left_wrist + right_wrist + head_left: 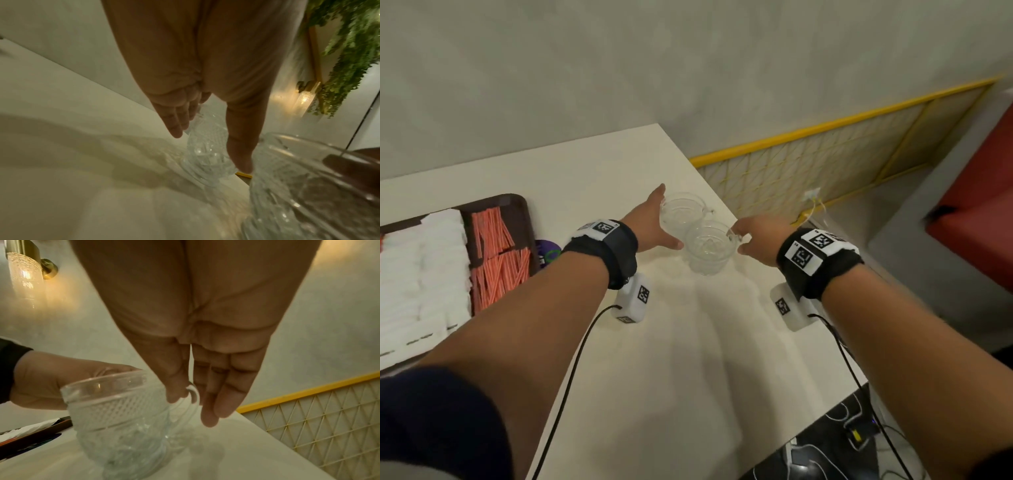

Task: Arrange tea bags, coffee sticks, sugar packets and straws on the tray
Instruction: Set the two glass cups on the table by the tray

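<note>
At the table's far corner our left hand (650, 222) cupped one glass mug (681, 212), fingers straight; our right hand (760, 240) pinched the other mug's handle (192, 392); best lifted apart, level.

2 clear cut-glass mugs w/ handles, far mug (681, 212) & near mug (708, 247), touching, on white table (688, 342) nr its far corner. Yellow-framed mesh panel (825, 161) beyond table edge. Red seat (976, 212) far right. Lit wall lamp (24, 277); hanging greenery (347, 48).
</note>
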`<state>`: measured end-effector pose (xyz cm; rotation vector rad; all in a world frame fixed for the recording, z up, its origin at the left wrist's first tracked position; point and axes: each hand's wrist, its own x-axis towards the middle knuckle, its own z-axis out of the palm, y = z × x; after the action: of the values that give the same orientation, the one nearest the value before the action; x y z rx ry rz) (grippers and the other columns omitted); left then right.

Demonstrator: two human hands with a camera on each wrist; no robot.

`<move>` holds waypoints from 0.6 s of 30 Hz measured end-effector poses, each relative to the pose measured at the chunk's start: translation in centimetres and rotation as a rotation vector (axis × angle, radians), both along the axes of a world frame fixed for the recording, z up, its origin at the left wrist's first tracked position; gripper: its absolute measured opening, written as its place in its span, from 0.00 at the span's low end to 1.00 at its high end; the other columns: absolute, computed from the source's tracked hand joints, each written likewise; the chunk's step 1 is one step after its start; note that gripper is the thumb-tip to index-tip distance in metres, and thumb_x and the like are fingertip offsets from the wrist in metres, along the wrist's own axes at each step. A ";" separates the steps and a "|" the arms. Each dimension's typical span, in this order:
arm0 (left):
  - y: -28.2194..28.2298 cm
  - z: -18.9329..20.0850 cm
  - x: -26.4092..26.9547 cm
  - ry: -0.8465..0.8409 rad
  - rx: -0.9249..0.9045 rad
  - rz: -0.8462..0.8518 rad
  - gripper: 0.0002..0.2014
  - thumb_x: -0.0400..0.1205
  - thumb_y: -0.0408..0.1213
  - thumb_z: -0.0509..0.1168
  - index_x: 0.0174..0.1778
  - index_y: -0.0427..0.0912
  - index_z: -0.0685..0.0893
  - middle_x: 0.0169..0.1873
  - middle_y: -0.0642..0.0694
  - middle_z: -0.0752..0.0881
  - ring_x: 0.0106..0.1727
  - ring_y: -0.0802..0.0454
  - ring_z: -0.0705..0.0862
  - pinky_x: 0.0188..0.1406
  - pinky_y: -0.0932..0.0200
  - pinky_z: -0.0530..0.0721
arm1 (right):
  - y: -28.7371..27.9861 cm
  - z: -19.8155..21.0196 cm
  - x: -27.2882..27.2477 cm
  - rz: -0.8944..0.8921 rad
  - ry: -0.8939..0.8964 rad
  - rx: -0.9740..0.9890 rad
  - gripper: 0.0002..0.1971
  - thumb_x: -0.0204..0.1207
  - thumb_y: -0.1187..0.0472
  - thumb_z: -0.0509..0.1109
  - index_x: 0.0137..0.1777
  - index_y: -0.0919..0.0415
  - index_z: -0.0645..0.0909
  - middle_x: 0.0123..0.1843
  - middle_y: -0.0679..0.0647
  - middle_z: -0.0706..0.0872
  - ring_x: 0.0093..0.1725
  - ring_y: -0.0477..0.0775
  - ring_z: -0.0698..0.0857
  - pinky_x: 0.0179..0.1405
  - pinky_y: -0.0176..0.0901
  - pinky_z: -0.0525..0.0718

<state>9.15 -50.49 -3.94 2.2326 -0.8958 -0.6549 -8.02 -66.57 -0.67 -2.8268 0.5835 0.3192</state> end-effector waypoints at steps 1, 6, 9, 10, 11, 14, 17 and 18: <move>-0.1 -0.2 0.2 0.025 -0.019 0.003 0.64 0.66 0.32 0.84 0.87 0.43 0.43 0.84 0.42 0.63 0.81 0.45 0.67 0.78 0.51 0.68 | 0.0 -0.1 0.2 0.004 -0.002 0.006 0.14 0.80 0.60 0.68 0.65 0.59 0.81 0.61 0.56 0.85 0.60 0.58 0.82 0.54 0.44 0.78; -0.8 -1.2 0.8 0.084 -0.149 0.071 0.62 0.65 0.34 0.85 0.87 0.43 0.48 0.79 0.44 0.71 0.78 0.47 0.72 0.76 0.55 0.68 | -0.2 0.2 1.0 -0.019 0.020 0.071 0.08 0.78 0.62 0.70 0.54 0.62 0.84 0.44 0.51 0.85 0.44 0.51 0.81 0.39 0.38 0.73; -0.8 -1.8 1.1 0.087 -0.177 0.101 0.59 0.64 0.36 0.86 0.86 0.43 0.54 0.71 0.47 0.77 0.72 0.47 0.77 0.74 0.55 0.72 | -0.3 0.2 1.3 -0.039 0.017 0.116 0.08 0.78 0.63 0.70 0.54 0.63 0.86 0.42 0.51 0.86 0.42 0.49 0.84 0.42 0.38 0.77; -0.6 -2.0 1.2 0.084 -0.191 0.117 0.59 0.63 0.37 0.86 0.85 0.43 0.56 0.69 0.47 0.78 0.71 0.47 0.78 0.74 0.52 0.74 | -0.3 0.2 1.5 -0.046 0.015 0.135 0.08 0.78 0.64 0.69 0.55 0.63 0.86 0.42 0.51 0.87 0.42 0.49 0.85 0.44 0.39 0.79; -0.4 -2.1 1.2 0.082 -0.208 0.136 0.59 0.61 0.38 0.87 0.84 0.43 0.58 0.68 0.48 0.78 0.69 0.47 0.79 0.73 0.50 0.75 | -0.3 0.1 1.6 -0.052 0.017 0.154 0.08 0.79 0.64 0.69 0.55 0.63 0.86 0.43 0.52 0.88 0.43 0.50 0.86 0.46 0.40 0.82; 1.0 -2.3 1.3 0.097 -0.279 0.219 0.60 0.57 0.43 0.87 0.83 0.45 0.61 0.67 0.48 0.79 0.68 0.47 0.80 0.73 0.46 0.77 | -0.3 -0.4 2.0 -0.086 0.002 0.241 0.08 0.80 0.63 0.69 0.53 0.63 0.87 0.41 0.50 0.90 0.40 0.46 0.88 0.51 0.42 0.87; 3.2 -2.1 1.9 0.115 -0.372 0.330 0.57 0.61 0.38 0.87 0.83 0.45 0.61 0.66 0.49 0.79 0.67 0.51 0.81 0.71 0.51 0.79 | 0.4 -1.0 2.7 -0.139 -0.071 0.339 0.06 0.79 0.62 0.70 0.52 0.61 0.87 0.35 0.45 0.87 0.33 0.38 0.86 0.45 0.36 0.87; 4.1 -1.9 2.3 0.108 -0.399 0.368 0.55 0.63 0.36 0.86 0.83 0.44 0.61 0.66 0.49 0.79 0.65 0.53 0.81 0.67 0.60 0.80 | 0.8 -1.0 3.1 -0.145 -0.079 0.350 0.06 0.79 0.61 0.71 0.52 0.60 0.86 0.35 0.45 0.87 0.33 0.39 0.86 0.44 0.36 0.86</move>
<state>11.42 -46.39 -5.83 1.9098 -0.4891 -0.3800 -4.95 -65.75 -1.63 -2.4367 0.6417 0.2527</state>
